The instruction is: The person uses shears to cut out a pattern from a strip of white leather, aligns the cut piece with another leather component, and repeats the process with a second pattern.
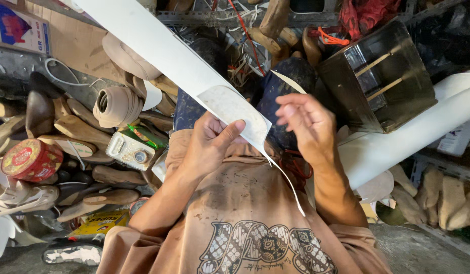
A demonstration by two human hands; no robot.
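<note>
Between thumb and fingers, the left hand pinches a sole-shaped pattern on a white sheet; the right hand, half-curled and empty, hovers beside the partly cut outline, its trimmed strip dangling.

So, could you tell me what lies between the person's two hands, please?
In the head view, the rounded end of the white sheet, pinched by the left hand, lies between it and the right hand.

head-worn camera, looking steeply down, close
</note>
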